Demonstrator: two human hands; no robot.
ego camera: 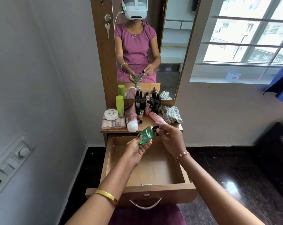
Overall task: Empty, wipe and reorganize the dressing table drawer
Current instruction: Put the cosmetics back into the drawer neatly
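The wooden drawer (153,190) of the dressing table is pulled out, and its inside shows bare wood. Above its back end I hold a green transparent bottle (145,134) with a black cap. My left hand (137,151) grips the bottle's base from below. My right hand (170,137) pinches the black cap end. A checked cloth (170,113) lies on the tabletop at the right.
The tabletop (147,123) is crowded: a white nail polish jar (111,114) on a clear box, a green bottle (119,104), a large pink tube (131,118), several small dark bottles (147,104) and a pink bottle (157,118). A mirror stands behind. A window is at right.
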